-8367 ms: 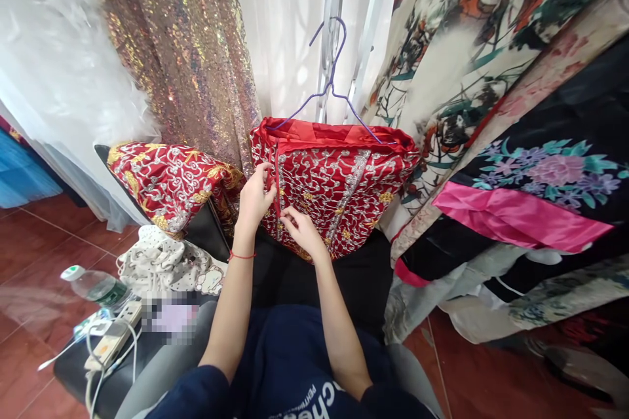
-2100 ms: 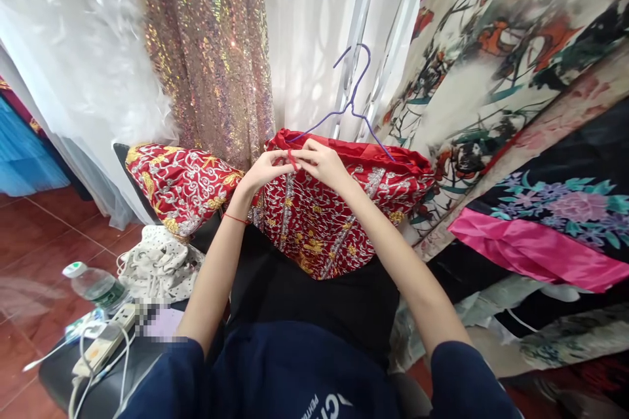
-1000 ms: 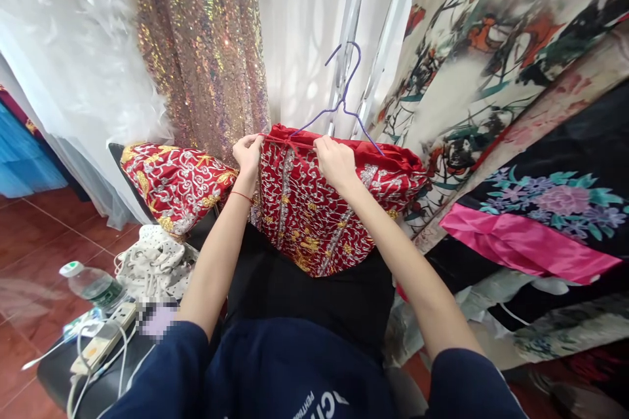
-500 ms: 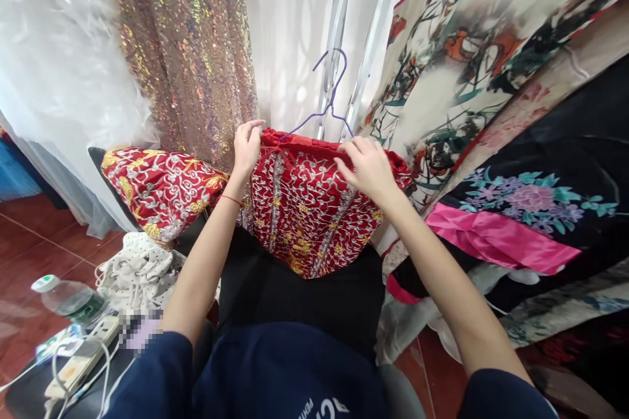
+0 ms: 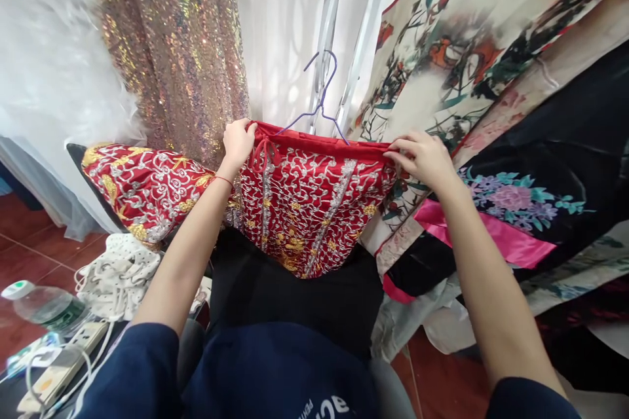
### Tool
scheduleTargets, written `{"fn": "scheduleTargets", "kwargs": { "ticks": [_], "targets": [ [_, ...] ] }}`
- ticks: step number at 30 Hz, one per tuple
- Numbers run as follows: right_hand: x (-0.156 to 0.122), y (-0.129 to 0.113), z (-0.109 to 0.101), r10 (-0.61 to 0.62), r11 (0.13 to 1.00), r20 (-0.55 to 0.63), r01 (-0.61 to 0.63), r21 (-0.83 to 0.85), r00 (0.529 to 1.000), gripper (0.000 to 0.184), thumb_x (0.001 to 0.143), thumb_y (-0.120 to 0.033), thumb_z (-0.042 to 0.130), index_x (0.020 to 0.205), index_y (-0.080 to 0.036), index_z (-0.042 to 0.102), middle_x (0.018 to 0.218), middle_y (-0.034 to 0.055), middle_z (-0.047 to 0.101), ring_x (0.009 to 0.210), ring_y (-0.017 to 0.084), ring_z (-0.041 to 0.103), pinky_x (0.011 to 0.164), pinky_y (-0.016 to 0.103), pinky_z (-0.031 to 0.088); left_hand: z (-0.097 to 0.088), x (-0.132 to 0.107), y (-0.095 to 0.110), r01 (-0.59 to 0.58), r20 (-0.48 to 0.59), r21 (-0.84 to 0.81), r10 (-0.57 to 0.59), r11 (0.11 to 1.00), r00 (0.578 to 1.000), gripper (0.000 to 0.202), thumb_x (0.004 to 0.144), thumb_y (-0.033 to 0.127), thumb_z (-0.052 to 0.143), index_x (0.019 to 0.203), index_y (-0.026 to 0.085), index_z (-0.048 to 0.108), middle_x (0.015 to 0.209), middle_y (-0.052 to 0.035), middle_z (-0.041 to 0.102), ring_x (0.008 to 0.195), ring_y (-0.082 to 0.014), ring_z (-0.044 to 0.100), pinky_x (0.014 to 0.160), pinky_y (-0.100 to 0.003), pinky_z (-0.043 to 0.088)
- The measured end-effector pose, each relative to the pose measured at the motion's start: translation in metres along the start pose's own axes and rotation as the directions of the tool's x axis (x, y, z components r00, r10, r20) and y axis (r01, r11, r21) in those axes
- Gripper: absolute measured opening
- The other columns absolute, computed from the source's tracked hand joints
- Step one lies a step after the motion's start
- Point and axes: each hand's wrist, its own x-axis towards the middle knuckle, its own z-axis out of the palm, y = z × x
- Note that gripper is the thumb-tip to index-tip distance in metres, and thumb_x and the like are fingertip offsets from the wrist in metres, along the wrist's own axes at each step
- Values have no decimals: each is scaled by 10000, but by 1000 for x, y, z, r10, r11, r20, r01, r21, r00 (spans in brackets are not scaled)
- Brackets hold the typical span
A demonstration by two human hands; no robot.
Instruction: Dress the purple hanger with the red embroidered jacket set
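Observation:
A red embroidered garment point(image 5: 309, 203) with silver and gold patterns hangs over a purple wire hanger point(image 5: 317, 101) in front of me. My left hand point(image 5: 238, 141) grips its top edge at the left corner, next to a tied red lace point(image 5: 265, 152). At the right corner my right hand point(image 5: 421, 158) pinches the same top edge. The cloth is stretched flat between the two hands. Its lower part lies over black fabric point(image 5: 295, 288) on my lap.
A second red embroidered piece point(image 5: 142, 186) lies at the left. Sequined gold fabric point(image 5: 171, 46) and white curtains hang behind. Printed floral robes point(image 5: 515, 144) fill the right side. At lower left are a white dotted bag point(image 5: 118, 272), a water bottle point(image 5: 42, 304) and a power strip point(image 5: 59, 366).
My hands left the lace at the middle of the top edge and moved apart. The right hand slid to the right corner, pulling the cloth flat. The view shifted a little to the right.

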Motion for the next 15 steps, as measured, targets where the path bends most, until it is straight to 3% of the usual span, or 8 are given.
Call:
{"fn": "scheduleTargets", "kwargs": {
  "ticks": [4,8,11,15],
  "targets": [
    [15,-11,19,171,949,-156,-120,293,973,429,983,-567,421,939,-226,678,917,108,682,841,241,623,808,401,493,5,12,-8,46,-122,-94,-57,995,991,202,917,345,577,771,205,583,825,-121,650,1077,-336,615,1047,-432,388],
    [18,-26,53,362,837,-202,-221,501,910,524,988,-628,335,1007,-193,627,823,77,633,736,208,581,738,377,501,6,8,-13,127,-150,-138,-148,982,978,263,947,398,554,762,212,572,833,-129,654,1116,-358,609,1059,-461,378],
    [19,-29,73,399,778,-190,-221,588,897,556,973,-668,305,996,-194,594,803,58,590,752,205,574,744,368,507,1,-2,-9,163,-144,-76,-172,984,975,295,996,399,436,845,205,600,906,-146,680,1072,-354,634,1019,-470,412],
    [18,-30,80,431,736,-205,-211,643,879,508,962,-639,351,1051,-186,562,876,71,611,784,204,602,768,353,520,-2,-18,2,145,-111,12,-143,989,984,377,1026,437,312,996,206,609,1001,-148,703,1034,-329,657,978,-472,462]
  ]
}}
